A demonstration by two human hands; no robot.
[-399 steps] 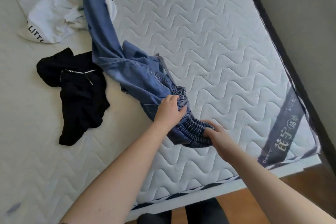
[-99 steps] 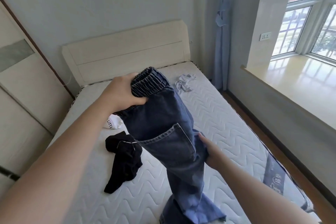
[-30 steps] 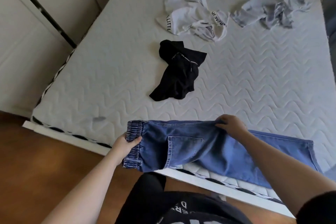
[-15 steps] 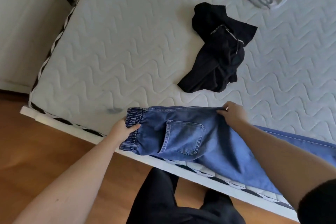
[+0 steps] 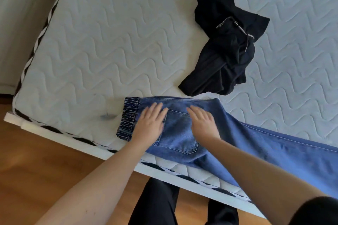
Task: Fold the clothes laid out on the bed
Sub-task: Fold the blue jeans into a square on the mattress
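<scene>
Step in hand: smoothing the jeans [image 5: 237,139] flat before the first fold. Advice: sweep outward from the pocket, from waistband toward the legs, keeping seams aligned.

Left hand [image 5: 150,124]: fingers straight, released, pressing by the waistband. Right hand [image 5: 203,124]: likewise flat, over the back pocket.

Jeans: blue denim, elastic waistband at left, legs halved together, along the bed [image 5: 91,42] near edge.

Blue jeans [image 5: 256,144] lie flat along the mattress [image 5: 109,42] edge.
</scene>
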